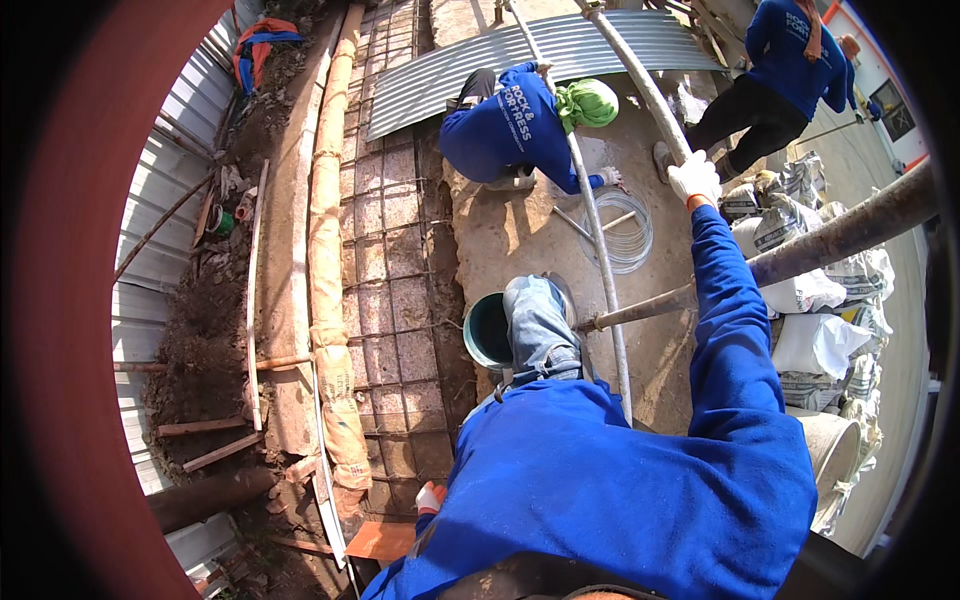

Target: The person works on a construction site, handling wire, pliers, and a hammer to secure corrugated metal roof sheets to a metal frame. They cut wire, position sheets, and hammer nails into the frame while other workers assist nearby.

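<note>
My right hand (695, 179), in a white work glove, is wrapped round a grey metal scaffold pipe (645, 85) that slants up and away. My arm is stretched forward in a blue sleeve. Low at my left side, my left hand (431, 496) shows only in part, in a white and orange glove; its fingers are too hidden to read. It is nearest to a reddish-brown board (381, 541) and the rebar grid (395, 330). By my bent knee stands a dark green bucket (489, 331). A thinner pipe (598, 230) runs past my knee.
A person in a green head covering (588, 103) crouches ahead beside a wire coil (625, 232). Another person (795, 55) stands far right. A thick pipe (850, 235) crosses on the right, before stacked sacks (815, 345). A corrugated sheet (620, 45) lies ahead; a wrapped tube (328, 230) lines the rebar.
</note>
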The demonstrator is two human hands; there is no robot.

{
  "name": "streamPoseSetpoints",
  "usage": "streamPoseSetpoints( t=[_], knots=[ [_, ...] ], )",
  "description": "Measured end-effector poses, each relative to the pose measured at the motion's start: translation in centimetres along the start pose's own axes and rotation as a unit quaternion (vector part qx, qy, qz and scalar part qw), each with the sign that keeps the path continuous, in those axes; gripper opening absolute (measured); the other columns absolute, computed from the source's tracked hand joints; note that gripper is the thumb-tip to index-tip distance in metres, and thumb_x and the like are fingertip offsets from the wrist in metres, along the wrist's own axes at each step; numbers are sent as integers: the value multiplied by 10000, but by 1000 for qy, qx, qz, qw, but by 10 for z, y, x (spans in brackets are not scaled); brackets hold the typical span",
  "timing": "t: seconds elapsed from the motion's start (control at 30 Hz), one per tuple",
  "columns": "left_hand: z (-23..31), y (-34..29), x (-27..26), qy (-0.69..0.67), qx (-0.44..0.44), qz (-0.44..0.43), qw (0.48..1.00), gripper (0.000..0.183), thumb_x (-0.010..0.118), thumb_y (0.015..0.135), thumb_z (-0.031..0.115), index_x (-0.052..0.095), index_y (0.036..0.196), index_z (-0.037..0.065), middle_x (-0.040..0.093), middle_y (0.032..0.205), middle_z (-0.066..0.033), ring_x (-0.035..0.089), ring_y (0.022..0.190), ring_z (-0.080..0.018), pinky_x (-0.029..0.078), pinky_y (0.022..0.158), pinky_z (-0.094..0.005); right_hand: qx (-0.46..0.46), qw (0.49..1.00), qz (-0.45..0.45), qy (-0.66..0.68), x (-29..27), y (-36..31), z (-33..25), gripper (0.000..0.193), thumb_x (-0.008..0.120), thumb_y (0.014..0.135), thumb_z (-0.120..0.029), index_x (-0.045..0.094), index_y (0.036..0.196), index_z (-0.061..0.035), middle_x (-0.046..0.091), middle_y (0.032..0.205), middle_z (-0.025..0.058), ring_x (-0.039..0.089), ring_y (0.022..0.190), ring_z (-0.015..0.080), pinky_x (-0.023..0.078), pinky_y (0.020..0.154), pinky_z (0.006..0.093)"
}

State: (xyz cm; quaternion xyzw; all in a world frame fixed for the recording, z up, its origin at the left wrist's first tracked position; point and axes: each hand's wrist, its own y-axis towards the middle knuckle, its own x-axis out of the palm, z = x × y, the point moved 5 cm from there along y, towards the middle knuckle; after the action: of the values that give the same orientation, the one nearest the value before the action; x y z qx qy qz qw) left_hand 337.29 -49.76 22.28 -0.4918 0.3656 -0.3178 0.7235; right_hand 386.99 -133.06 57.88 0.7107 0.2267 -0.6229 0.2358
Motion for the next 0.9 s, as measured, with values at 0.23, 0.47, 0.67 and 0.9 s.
streamPoseSetpoints(
  t=[0.23,0.47,0.67,0.9],
  knots=[
    [9,8,25,60,-37,25,997,309,595,1065,389,642,1263,157,711,1130,-84,687,987,-298,546,764,-422,-89,995,34,6,-12,143,-101,777,756,845,-552,609,1420,-50,675,1377,231,658,1289,405,532,1062,517],
    [323,-37,256,28,186,-73,979,191,665,1050,286,655,1173,140,676,915,-20,636,712,-180,481,589,-298,-180,982,7,52,23,365,-267,922,586,956,-663,459,1566,16,588,1472,335,586,1367,478,464,1153,514],
    [536,-180,427,132,405,-93,900,469,531,1117,183,490,1531,-34,682,1301,-164,696,1129,-271,552,1028,-378,-162,986,-29,4,102,446,-313,919,757,887,-502,360,1597,-74,600,1404,319,659,1259,470,543,1061,535],
    [487,-159,437,243,238,9,940,429,599,1081,195,564,1476,32,711,1234,-136,717,962,-220,571,837,-349,-210,977,-13,33,89,432,-307,855,800,883,-403,360,1544,-87,647,1227,291,738,1023,452,614,866,532]
  ],
)
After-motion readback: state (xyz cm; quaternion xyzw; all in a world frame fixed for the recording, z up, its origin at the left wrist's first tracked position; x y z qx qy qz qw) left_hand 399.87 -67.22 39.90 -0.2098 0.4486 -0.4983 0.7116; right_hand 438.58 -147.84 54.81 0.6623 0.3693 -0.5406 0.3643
